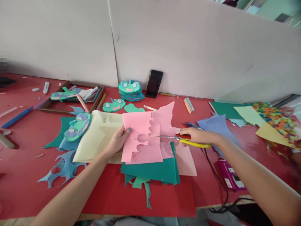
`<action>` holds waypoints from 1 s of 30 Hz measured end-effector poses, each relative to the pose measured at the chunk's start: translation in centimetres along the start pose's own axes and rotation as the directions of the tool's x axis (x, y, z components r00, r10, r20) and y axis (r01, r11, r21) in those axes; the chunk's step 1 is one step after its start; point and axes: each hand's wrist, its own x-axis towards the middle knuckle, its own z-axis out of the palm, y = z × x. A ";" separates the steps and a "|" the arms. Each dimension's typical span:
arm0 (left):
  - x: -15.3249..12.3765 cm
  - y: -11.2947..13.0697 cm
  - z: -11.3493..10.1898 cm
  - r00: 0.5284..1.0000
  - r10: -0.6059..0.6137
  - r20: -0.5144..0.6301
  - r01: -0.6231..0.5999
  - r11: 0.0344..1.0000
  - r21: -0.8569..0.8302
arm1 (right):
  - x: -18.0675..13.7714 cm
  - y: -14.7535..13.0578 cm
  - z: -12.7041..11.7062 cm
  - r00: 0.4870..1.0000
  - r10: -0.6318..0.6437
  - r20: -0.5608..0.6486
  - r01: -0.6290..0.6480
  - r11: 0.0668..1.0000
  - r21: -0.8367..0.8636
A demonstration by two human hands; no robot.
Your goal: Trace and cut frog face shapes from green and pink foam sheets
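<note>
My left hand grips the left edge of a pink felt sheet, thumb on top. Scalloped notches and a rounded hole are cut into this sheet. My right hand is closed around scissors with yellow and red handles. Their blades reach left across the pink sheet, near the hole. Beneath the pink felt lie dark green felt sheets, and a cream felt sheet is to the left. A green frog face cutout rests against the cream sheet's left edge.
A wooden tray with pens is at the back left. Stacked frog faces stand beside a phone leaning on the wall. Blue felt scraps lie left. On the right are a purple box, a black cable and colourful scraps.
</note>
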 end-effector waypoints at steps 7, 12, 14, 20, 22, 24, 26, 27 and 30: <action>0.0 0.0 -0.1 1.000 0.020 -0.009 -0.020 0.999 0.028 | -0.2 -0.2 -0.5 0.997 0.062 0.039 -0.063 0.998 0.030; 0.0 0.0 -0.1 1.000 0.019 -0.002 -0.019 0.999 0.032 | 0.1 0.0 -0.5 0.997 0.043 0.058 -0.042 0.999 -0.019; 0.0 0.1 0.0 1.000 0.022 -0.007 -0.021 0.999 0.031 | 0.2 0.2 -0.5 0.998 0.034 0.061 -0.032 0.999 -0.032; 0.0 0.0 0.0 1.000 0.028 -0.002 -0.028 0.999 0.041 | 0.3 0.9 -0.3 0.999 0.028 0.018 -0.026 0.994 -0.105; 0.0 0.0 0.0 1.000 0.026 -0.006 -0.025 0.998 0.061 | 0.2 1.0 -0.2 1.000 0.026 0.009 -0.024 0.994 -0.104; 0.0 0.0 0.0 1.000 0.025 -0.005 -0.024 0.996 0.081 | 0.2 0.9 0.0 1.000 0.023 -0.002 -0.023 0.996 -0.089; 0.0 0.1 -0.1 1.000 0.025 0.004 -0.026 0.996 0.086 | 0.0 0.7 0.2 1.000 0.030 0.000 -0.030 0.997 -0.064; 0.0 0.2 -0.1 1.000 0.026 0.012 -0.027 0.996 0.083 | -0.1 0.5 0.3 0.999 0.040 -0.002 -0.040 0.998 -0.054; 0.0 0.4 -0.1 0.999 0.026 0.034 -0.029 0.996 0.081 | -0.6 0.0 1.1 0.997 0.076 -0.022 -0.077 0.997 -0.025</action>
